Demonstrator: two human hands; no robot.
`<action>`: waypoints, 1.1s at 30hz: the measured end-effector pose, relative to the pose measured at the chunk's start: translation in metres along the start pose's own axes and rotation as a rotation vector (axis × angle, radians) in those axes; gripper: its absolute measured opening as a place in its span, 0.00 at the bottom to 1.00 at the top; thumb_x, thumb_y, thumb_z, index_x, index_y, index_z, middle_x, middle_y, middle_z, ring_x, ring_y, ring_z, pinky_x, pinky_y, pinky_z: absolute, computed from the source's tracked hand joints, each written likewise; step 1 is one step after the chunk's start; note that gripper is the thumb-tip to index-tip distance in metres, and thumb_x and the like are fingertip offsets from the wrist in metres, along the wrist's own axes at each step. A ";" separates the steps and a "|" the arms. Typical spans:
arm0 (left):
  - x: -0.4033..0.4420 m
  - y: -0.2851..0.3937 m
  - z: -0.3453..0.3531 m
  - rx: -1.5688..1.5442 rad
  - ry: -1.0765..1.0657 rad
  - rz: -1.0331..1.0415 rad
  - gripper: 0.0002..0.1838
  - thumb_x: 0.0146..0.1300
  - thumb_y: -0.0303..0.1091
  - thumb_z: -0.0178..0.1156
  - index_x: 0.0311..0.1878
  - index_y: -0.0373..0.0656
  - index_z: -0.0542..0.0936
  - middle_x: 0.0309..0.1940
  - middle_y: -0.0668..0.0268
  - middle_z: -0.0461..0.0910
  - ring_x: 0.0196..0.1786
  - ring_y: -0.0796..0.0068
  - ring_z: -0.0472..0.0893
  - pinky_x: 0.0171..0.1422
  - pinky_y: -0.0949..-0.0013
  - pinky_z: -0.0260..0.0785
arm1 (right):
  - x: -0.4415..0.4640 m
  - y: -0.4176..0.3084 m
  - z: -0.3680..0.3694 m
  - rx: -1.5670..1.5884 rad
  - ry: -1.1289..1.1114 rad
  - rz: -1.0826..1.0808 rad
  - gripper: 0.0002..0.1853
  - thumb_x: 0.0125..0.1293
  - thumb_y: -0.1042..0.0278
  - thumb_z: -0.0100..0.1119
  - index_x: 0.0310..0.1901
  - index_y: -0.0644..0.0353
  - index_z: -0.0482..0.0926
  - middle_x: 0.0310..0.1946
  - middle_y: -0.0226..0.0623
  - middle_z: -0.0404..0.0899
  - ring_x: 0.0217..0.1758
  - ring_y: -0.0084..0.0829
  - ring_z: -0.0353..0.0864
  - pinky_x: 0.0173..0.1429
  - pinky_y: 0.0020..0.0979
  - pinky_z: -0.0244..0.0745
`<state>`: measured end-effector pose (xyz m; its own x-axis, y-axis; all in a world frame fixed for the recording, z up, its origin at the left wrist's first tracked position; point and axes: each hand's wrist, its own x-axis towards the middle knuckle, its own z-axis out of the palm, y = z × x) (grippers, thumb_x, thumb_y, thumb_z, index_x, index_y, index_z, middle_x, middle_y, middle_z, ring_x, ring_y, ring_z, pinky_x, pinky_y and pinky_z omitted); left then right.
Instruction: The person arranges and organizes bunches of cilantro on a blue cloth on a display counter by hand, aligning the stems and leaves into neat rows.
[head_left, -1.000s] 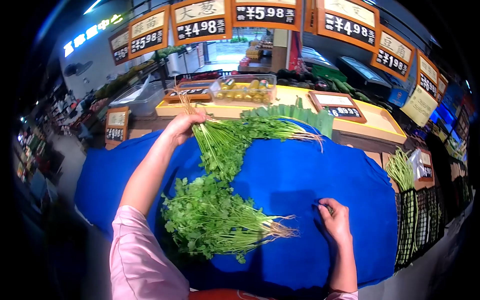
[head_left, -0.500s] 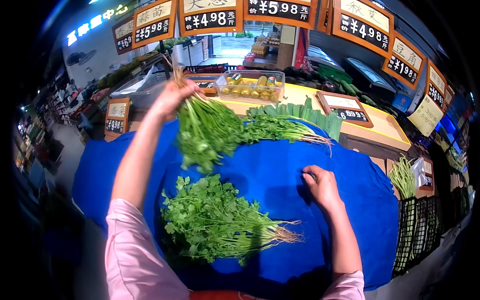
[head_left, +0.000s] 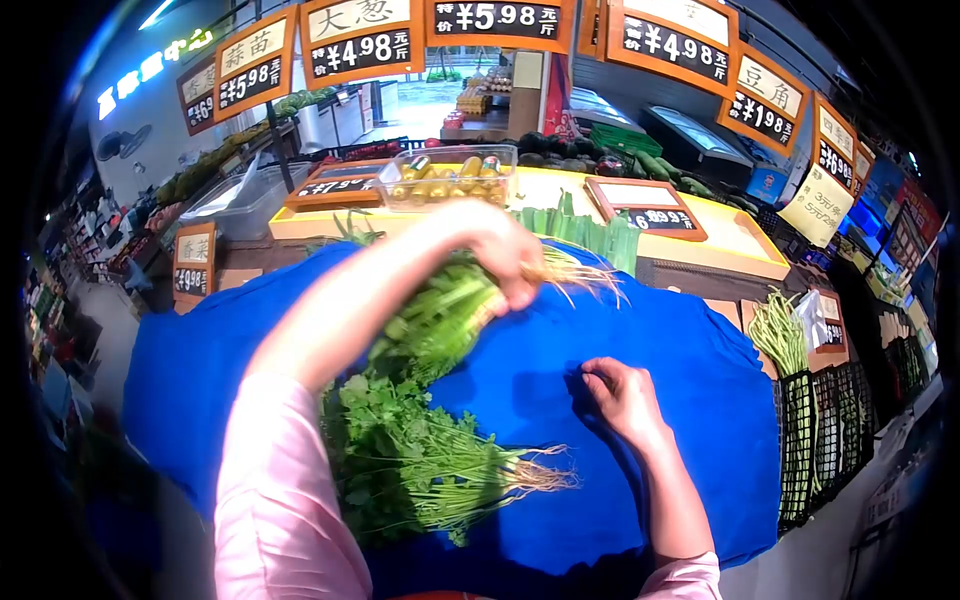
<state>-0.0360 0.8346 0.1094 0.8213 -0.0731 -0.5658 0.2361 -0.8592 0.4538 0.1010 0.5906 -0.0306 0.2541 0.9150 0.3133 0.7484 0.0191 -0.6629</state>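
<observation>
In the head view my left hand [head_left: 510, 260], blurred by motion, is closed around the stems of a bunch of coriander [head_left: 430, 325]. Its leaves hang to the lower left, above the blue cloth [head_left: 540, 370]. Pale roots [head_left: 575, 270] stick out right of the hand; which bunch they belong to I cannot tell, as my hand and arm largely cover the bunch behind. Another coriander bunch [head_left: 420, 460] lies in front, leaves left and roots right. To its right my right hand [head_left: 622, 400] hovers over the cloth, fingers curled and thumb pinched; anything inside is hidden.
Leeks [head_left: 585, 230] lie behind the cloth. Beyond them stand a clear box of packed fruit [head_left: 445, 180] and a price sign [head_left: 645, 208]. A black mesh crate [head_left: 820, 440] with long beans [head_left: 778, 330] borders the right side. Price signs [head_left: 362, 40] hang overhead.
My left hand has swung right and down with the coriander, over the bunch at the back. The view has turned slightly right. My right hand stays pinched, slightly lower in view.
</observation>
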 end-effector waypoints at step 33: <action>0.003 -0.105 0.099 0.365 1.229 -0.262 0.13 0.60 0.44 0.64 0.33 0.43 0.83 0.30 0.60 0.83 0.36 0.56 0.82 0.46 0.55 0.71 | 0.107 0.004 -0.009 -0.401 -0.007 0.216 0.16 0.63 0.50 0.62 0.36 0.56 0.85 0.32 0.47 0.84 0.42 0.48 0.83 0.44 0.47 0.75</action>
<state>-0.1100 0.8746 -0.0086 0.7530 0.4566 0.4738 0.4663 -0.8783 0.1054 0.1371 0.6851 0.0066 0.4276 0.8835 0.1913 0.8571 -0.3289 -0.3965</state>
